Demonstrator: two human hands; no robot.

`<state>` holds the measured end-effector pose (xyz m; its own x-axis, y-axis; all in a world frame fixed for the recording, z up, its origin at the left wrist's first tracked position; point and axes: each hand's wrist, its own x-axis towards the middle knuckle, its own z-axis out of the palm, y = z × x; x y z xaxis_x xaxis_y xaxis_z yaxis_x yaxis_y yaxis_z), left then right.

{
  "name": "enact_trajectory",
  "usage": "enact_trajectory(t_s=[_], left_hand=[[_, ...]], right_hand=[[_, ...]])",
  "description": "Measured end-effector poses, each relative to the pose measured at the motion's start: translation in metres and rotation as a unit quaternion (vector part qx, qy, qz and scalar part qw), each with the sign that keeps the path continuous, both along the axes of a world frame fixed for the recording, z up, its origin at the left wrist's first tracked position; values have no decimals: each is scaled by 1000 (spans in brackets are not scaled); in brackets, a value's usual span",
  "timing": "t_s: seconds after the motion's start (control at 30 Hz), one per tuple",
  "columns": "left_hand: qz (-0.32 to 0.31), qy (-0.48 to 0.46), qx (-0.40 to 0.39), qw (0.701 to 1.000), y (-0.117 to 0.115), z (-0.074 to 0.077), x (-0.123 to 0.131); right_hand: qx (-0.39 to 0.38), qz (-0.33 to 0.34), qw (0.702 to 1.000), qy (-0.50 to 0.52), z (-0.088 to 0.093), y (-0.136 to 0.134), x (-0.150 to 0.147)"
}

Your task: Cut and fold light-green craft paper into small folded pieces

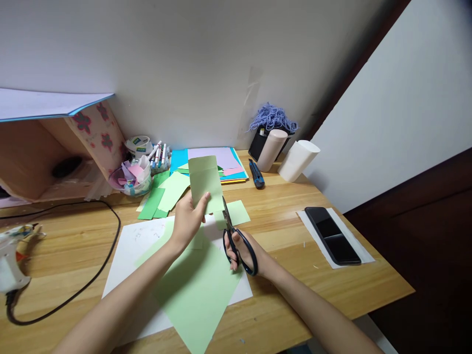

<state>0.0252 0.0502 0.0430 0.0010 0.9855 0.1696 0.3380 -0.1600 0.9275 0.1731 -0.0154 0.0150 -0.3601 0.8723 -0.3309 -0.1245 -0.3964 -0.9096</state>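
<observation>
My left hand [190, 219] pinches a light green paper strip [204, 179] near its lower end and holds it raised above the table. A faint crease crosses the strip near its top. In my right hand [247, 250] are black-handled scissors [227, 219], my fingers through the loops. Their blades are at the strip's lower right corner; whether they touch the paper I cannot tell. Below both hands a large light green sheet [199, 290] lies over a white sheet [129, 275]. A small light green piece [238, 212] rests just behind the scissors.
Green paper pieces [153, 199] and a coloured paper stack [239, 174] lie behind. A basket of scraps [131, 179], a utility knife [256, 174], paper rolls [298, 160] and a phone [332, 236] stand or lie around. At left are a glue gun [13, 260] and its cable [106, 260].
</observation>
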Motion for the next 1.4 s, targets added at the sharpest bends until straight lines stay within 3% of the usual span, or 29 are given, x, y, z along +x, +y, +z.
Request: enact_trajectory(t_s=[0.37,0.6,0.87,1.17,1.4], left_hand=[[9,-16,-5,1000,1,-1,0],[1,-25,-11,1000,1,0,0],[-20,-16,-25,999,-6,6,6],[-18,-24,-40,999,-5,5,6],[-28,-24,-73,997,-7,6,7]], right_hand=[[123,-18,985,-119,-24,-3,4],[113,5,987,-111,-27,0,5],[89,-21,993,-70,-9,-2,-1],[144,-22,982,-124,-21,-2,5],[119,-13,989,-86,-21,-2,1]])
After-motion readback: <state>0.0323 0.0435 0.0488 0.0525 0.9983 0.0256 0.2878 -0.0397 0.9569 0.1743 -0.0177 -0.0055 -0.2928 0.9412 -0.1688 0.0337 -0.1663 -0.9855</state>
